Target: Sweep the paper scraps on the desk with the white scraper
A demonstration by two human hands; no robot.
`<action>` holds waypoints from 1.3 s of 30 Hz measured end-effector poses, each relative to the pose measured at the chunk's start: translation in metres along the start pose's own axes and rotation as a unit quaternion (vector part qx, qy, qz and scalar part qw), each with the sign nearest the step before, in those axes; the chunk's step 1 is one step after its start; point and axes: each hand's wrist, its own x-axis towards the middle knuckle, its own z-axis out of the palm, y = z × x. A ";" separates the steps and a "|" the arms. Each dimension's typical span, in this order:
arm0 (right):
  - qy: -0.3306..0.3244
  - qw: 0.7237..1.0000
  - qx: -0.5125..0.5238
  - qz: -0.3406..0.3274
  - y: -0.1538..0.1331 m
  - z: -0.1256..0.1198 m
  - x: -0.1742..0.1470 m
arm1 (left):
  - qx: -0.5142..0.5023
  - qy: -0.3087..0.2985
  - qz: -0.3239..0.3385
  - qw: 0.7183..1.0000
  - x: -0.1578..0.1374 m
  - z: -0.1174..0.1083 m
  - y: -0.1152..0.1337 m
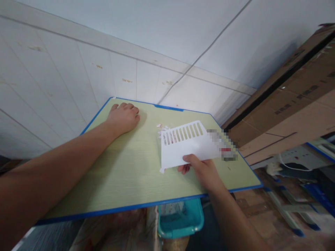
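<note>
My right hand (201,170) grips the near edge of a white sheet (188,146) with a row of narrow slots cut along its top, holding it just above the desk. A few small paper scraps (161,128) lie on the desk behind the sheet. My left hand (123,118) lies flat, palm down, at the far left corner of the pale green desk top (125,174) with its blue edge. It holds nothing.
A tiled wall stands right behind the desk. Large cardboard boxes (293,101) lean at the right. A teal plastic bin (180,218) sits under the desk's near edge. More desks and a cable lie on the floor at the right.
</note>
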 end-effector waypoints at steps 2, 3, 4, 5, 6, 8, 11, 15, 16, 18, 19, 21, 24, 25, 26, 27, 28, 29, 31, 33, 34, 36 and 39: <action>-0.004 1.000 0.011 -0.008 -0.001 -0.007 0.001 | -0.005 -0.006 -0.009 1.000 -0.006 0.000 0.003; -0.003 1.000 0.011 -0.013 -0.001 -0.011 0.000 | -0.009 -0.009 -0.016 1.000 -0.009 0.001 0.004; -0.004 1.000 0.007 -0.015 -0.001 -0.014 -0.002 | -0.015 -0.011 -0.024 1.000 -0.011 0.002 0.005; -0.008 1.000 0.000 -0.014 -0.001 -0.016 -0.004 | -0.020 -0.011 -0.029 0.999 -0.013 0.003 0.005; -0.005 1.000 -0.006 -0.012 -0.001 -0.017 -0.008 | -0.026 -0.008 -0.033 0.999 -0.015 0.004 0.005; 0.012 1.000 -0.014 -0.009 -0.002 -0.016 -0.015 | -0.038 -0.003 -0.032 0.999 -0.015 0.005 0.003; 0.035 0.999 -0.020 -0.006 -0.002 -0.013 -0.022 | -0.052 -0.007 -0.025 0.998 -0.013 0.005 -0.003; 0.032 0.999 0.013 -0.009 0.003 -0.015 -0.019 | -0.064 -0.018 -0.022 0.998 -0.008 0.004 -0.010; 0.033 0.999 0.024 -0.012 0.005 -0.016 -0.018 | -0.068 -0.019 -0.023 0.997 -0.007 0.004 -0.011; 0.040 0.998 0.034 -0.017 0.010 -0.017 -0.016 | -0.073 -0.021 -0.025 0.997 -0.006 0.005 -0.013; 0.044 0.998 0.034 -0.018 0.013 -0.017 -0.016 | -0.075 -0.023 -0.027 0.997 -0.005 0.005 -0.014; 0.047 0.998 0.037 -0.010 0.015 -0.017 -0.017 | -0.079 -0.027 -0.030 0.996 -0.004 0.007 -0.015; 0.051 0.996 0.071 0.021 0.012 -0.014 -0.019 | -0.081 -0.032 -0.038 0.995 -0.002 0.010 -0.018; 0.052 0.995 0.085 0.030 0.009 -0.014 -0.020 | -0.080 -0.031 -0.040 0.995 -0.002 0.011 -0.019; 0.055 0.993 0.097 0.034 0.006 -0.013 -0.021 | -0.079 -0.030 -0.041 0.996 -0.002 0.011 -0.020; 0.059 0.992 0.104 0.036 0.003 -0.013 -0.022 | -0.077 -0.029 -0.040 0.996 -0.001 0.012 -0.020; 0.065 0.991 0.108 0.036 0.001 -0.013 -0.023 | -0.075 -0.030 -0.036 0.996 -0.002 0.012 -0.021; 0.071 0.991 0.107 0.038 -0.001 -0.013 -0.023 | -0.074 -0.031 -0.032 0.996 -0.002 0.011 -0.021; 0.079 0.991 0.100 0.049 -0.003 -0.013 -0.024 | -0.072 -0.035 -0.028 0.996 -0.003 0.009 -0.019; 0.080 0.991 0.092 0.063 -0.001 -0.014 -0.023 | -0.068 -0.041 -0.031 0.996 -0.004 0.006 -0.017; 0.082 0.990 0.091 0.069 0.001 -0.015 -0.022 | -0.067 -0.044 -0.033 0.996 -0.004 0.005 -0.016; 0.086 0.989 0.094 0.071 0.005 -0.017 -0.020 | -0.067 -0.047 -0.035 0.996 -0.005 0.003 -0.014; 0.086 0.989 0.096 0.065 0.009 -0.018 -0.018 | -0.069 -0.042 -0.034 0.996 -0.006 0.003 -0.014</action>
